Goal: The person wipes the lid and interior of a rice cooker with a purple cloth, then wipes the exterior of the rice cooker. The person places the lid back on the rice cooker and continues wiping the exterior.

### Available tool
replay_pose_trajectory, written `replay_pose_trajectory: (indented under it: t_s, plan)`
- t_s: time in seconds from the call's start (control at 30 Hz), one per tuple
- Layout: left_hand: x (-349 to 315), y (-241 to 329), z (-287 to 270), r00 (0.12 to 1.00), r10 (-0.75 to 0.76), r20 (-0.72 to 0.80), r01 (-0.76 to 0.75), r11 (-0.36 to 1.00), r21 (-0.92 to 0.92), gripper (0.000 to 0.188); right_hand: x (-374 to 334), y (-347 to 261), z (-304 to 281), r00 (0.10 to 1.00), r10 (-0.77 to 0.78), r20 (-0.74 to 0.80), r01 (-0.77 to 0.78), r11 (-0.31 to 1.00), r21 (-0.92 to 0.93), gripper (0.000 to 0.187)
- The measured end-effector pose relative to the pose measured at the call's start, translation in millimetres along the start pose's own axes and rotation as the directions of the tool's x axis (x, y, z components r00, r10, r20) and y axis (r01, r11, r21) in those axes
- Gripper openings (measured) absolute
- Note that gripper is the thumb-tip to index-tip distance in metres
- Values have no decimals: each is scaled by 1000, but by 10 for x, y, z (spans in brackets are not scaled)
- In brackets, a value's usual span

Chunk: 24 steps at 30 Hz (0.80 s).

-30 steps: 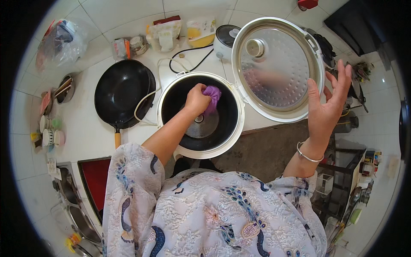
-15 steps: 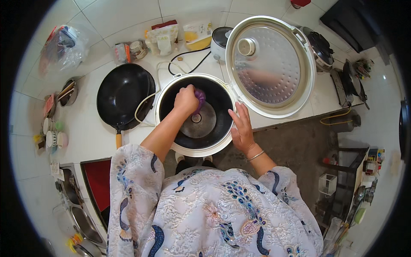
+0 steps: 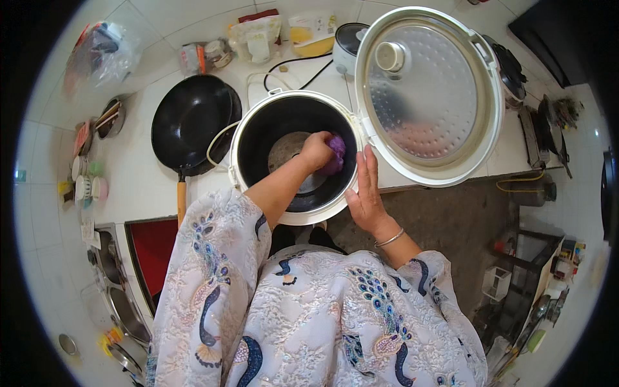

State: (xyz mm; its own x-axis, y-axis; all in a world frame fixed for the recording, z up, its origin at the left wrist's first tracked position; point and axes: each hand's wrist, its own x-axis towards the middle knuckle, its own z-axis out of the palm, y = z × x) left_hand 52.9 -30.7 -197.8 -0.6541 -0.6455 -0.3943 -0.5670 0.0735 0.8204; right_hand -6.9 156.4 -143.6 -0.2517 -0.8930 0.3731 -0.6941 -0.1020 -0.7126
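A large white rice cooker (image 3: 289, 218) stands at the counter's front edge, its dark inside bare to view and a metal plate (image 3: 284, 149) with a round centre at the bottom. Its hinged lid (image 3: 429, 97) is swung up to the right. Inside the cooker, my left hand (image 3: 314, 153) is closed on a crumpled purple cloth (image 3: 336, 155), pressed against the right part of the inner wall. My right hand (image 3: 369, 197) rests along the outer right rim below the hinge, fingers stretched out and thumb apart, holding nothing.
Left of the cooker lies a black wok (image 3: 193, 126) with a wooden handle pointing at me. A white cord (image 3: 218, 138) runs between them. Food bags (image 3: 256, 39) and a small white pot (image 3: 347, 48) line the back wall. A sink (image 3: 126, 313) is at lower left.
My left hand has carried the purple cloth from the cooker's far middle to its right wall. My right hand stays at the rim, its fingers now pointing more upward. The view has shifted slightly.
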Motion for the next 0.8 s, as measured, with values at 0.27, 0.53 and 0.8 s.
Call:
replay_pose_trajectory:
  t_s: [0.27, 0.53, 0.8]
  plan:
    - [-505, 216, -419, 726, -138, 674, -264, 849, 459, 44, 50, -20, -7, 1000, 9, -2, -9, 995, -103, 71]
    - [-698, 279, -875, 792, -382, 476, -500, 41, 865, 36, 62, -71, 35, 998, -1, -68, -10, 987, -162, 66]
    - [-453, 179, -1138, 693, 527, 492, -419, -260, 870, 22, 21, -126, 91, 994, 38, -105, -53, 989, -140, 65]
